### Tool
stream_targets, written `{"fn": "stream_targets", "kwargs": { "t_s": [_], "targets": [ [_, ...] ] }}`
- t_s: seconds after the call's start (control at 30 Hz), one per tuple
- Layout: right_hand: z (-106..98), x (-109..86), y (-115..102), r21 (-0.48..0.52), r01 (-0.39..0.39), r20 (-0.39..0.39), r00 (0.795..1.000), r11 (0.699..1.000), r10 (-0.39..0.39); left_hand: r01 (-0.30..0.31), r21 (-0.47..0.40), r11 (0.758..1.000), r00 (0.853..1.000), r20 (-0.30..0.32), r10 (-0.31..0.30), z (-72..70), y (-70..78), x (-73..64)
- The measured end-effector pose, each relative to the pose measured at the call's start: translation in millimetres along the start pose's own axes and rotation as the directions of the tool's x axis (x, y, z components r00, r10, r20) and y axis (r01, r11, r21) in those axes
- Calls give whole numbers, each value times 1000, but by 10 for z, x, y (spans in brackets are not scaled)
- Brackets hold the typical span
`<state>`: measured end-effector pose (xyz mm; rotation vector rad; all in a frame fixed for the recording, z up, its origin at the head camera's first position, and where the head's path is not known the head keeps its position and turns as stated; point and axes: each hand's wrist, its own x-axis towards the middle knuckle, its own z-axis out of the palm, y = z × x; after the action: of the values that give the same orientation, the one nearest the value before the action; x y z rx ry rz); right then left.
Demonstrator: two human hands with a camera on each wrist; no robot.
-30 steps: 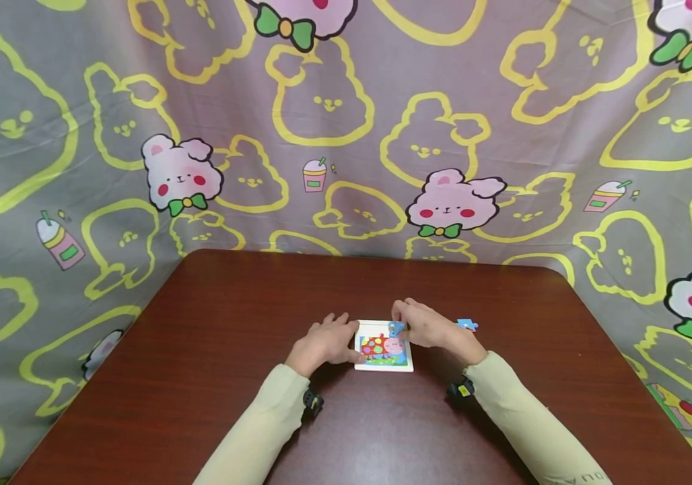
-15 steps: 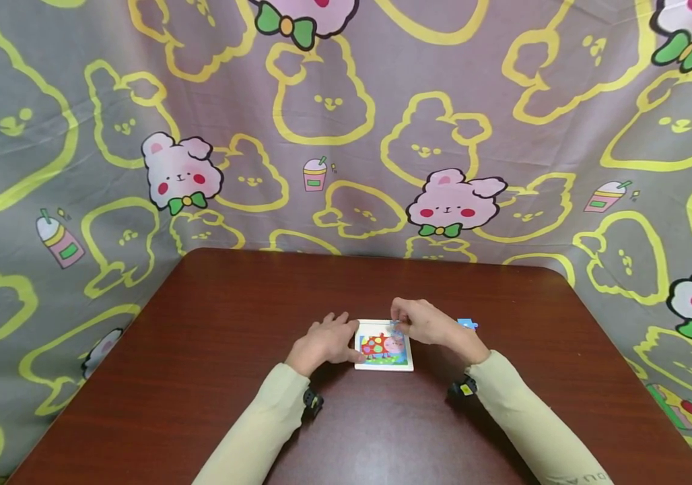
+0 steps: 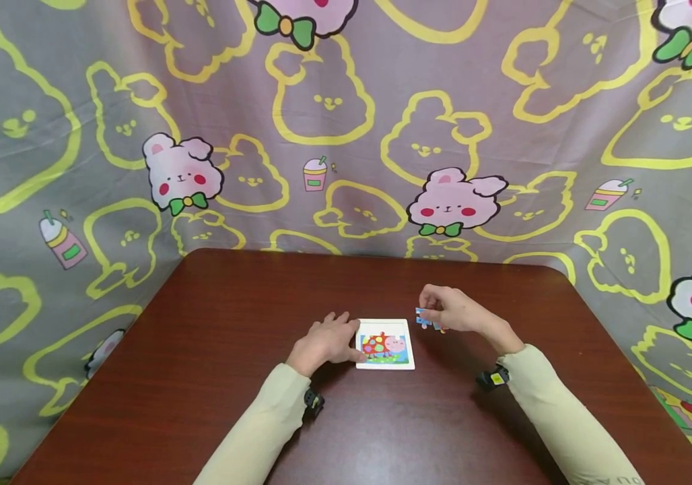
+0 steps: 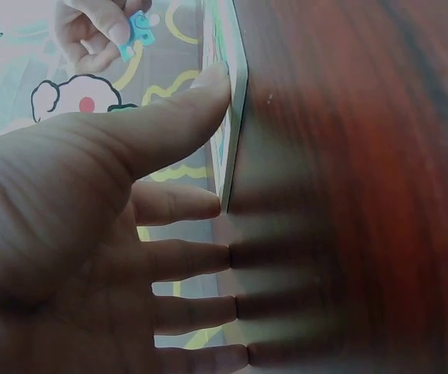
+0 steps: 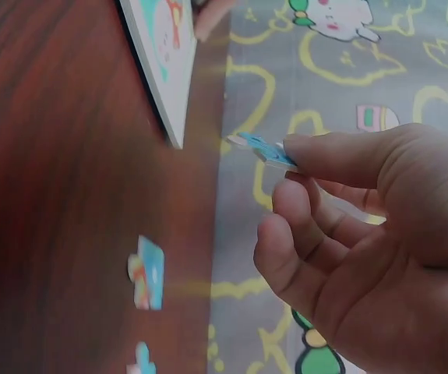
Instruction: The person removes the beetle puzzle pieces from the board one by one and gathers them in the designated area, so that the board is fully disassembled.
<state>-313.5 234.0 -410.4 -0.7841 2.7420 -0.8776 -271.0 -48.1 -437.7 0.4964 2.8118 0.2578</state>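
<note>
A white-framed jigsaw puzzle (image 3: 385, 368) lies flat on the table, its lower part showing a pink pig and a red spotted shape. Bare white tray shows along its upper part. My left hand (image 3: 324, 342) rests at the puzzle's left side; in the left wrist view the thumb lies on the frame and the straight fingertips touch the table. To the right of the frame, my right hand (image 3: 460, 312) pinches a blue puzzle piece (image 5: 266, 148) between thumb and fingers, held up off the table.
Two loose puzzle pieces lie on the table in the right wrist view: a blue and orange piece (image 5: 150, 273) and a second piece (image 5: 142, 362) cut off by the lower edge. Beyond the brown table (image 3: 249, 296) hangs a patterned cloth (image 3: 346, 162).
My right hand has lifted away from the puzzle's upper right corner and moved right, carrying the blue piece out of the frame. My left hand has stayed in place.
</note>
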Motion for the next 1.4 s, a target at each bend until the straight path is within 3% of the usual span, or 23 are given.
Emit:
{"fn": "stream_targets", "kwargs": {
  "t_s": [0.17,0.4,0.77,1.13,1.4],
  "targets": [
    [-136,-83,89,18,-31,-5,999,999,32,5,11,1000,1000,-2,-5,-6,0,5],
    [-228,-169,263,88,-73,31,997,993,71,3,-72,997,1000,0,-3,5,-7,-18],
    [-402,-324,551,123,-120,72,991,985,112,1,-123,992,1000,8,0,3,-66,-8],
    [-616,-449,752,91,-175,137,977,980,162,12,-138,990,1000,23,-9,3,-82,-8],
    [-692,-481,900,61,-241,190,956,969,226,20,-138,990,999,31,-16,-7,-78,-19]
  ]
}}
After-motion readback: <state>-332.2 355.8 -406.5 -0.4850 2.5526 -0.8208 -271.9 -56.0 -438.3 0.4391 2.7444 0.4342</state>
